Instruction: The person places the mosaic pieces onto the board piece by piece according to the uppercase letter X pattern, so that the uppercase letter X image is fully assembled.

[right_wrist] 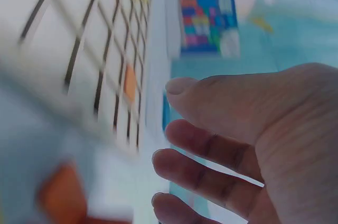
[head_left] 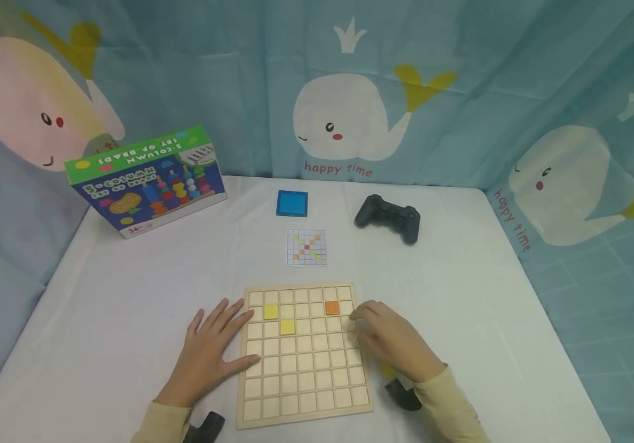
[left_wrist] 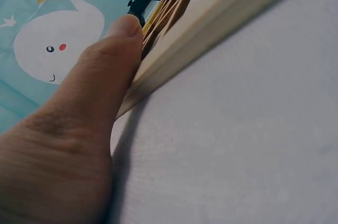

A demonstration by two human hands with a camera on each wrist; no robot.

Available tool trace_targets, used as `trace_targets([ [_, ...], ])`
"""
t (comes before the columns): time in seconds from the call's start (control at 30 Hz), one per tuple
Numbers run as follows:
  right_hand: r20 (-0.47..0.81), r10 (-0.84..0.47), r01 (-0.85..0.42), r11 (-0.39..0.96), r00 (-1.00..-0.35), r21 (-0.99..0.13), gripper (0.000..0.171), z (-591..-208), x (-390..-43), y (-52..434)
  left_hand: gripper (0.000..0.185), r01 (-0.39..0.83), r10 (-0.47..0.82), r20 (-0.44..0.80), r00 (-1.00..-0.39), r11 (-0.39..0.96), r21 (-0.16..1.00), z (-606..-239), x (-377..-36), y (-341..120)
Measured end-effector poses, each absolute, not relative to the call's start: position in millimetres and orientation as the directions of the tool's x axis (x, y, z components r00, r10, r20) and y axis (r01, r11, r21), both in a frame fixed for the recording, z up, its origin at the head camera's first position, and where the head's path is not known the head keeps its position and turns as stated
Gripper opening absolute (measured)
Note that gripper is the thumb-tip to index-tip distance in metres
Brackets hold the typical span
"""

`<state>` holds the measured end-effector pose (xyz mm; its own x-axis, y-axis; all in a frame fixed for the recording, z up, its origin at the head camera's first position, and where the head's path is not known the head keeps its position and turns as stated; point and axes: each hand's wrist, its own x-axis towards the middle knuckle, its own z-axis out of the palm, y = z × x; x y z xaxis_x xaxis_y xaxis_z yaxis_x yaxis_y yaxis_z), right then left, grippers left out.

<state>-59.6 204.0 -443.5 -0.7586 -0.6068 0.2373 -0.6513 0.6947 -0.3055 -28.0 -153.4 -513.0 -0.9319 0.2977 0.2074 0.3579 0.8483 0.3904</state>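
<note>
Resting flat, fingers spread, the left hand [head_left: 214, 351] steadies the wooden grid board [head_left: 304, 394] at its left edge; the right hand [head_left: 391, 341], loosely curled and seemingly empty, sits at the right edge, nearer the orange tile [head_left: 332, 307], which lies up-left of it.

Bead-set box [head_left: 147, 181] far left, blue tile [head_left: 291, 203], black gamepad [head_left: 388, 218], whale curtain [head_left: 350, 117] behind.

Right wrist view smeared by blur, wooden grid board [right_wrist: 79, 49] barely resolved, orange piece [right_wrist: 60, 195] at seven o'clock left shapeless, pattern card [head_left: 307, 247] too small to be read, left hand [left_wrist: 63, 145] cropped at the bottom edge.
</note>
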Motion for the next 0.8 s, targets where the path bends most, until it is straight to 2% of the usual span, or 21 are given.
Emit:
trace_targets([
  [0.2,0.23,-0.424,-0.482,0.784,-0.876,-0.391,0.027,-444.2,-32.1,247.7,0.084,0.355,0.293,0.209,-0.933,0.85,0.389,-512.4,-28.2,-153.0],
  [0.37,0.183,-0.313,-0.36,0.862,-0.932,-0.358,0.029,-450.7,-12.2,266.4,0.084,0.352,0.293,0.206,-0.934,0.853,0.386,-513.0,-28.5,-153.0],
  [0.53,0.141,-0.268,-0.301,0.882,-0.953,-0.362,0.031,-456.3,-0.1,268.5,0.083,0.354,0.294,0.208,-0.933,0.852,0.385,-511.9,-28.3,-154.2],
  [0.8,0.17,-0.294,-0.337,0.874,-0.94,-0.35,0.036,-461.7,3.3,261.7,0.082,0.357,0.298,0.204,-0.933,0.846,0.397,-510.3,-28.0,-152.5],
])
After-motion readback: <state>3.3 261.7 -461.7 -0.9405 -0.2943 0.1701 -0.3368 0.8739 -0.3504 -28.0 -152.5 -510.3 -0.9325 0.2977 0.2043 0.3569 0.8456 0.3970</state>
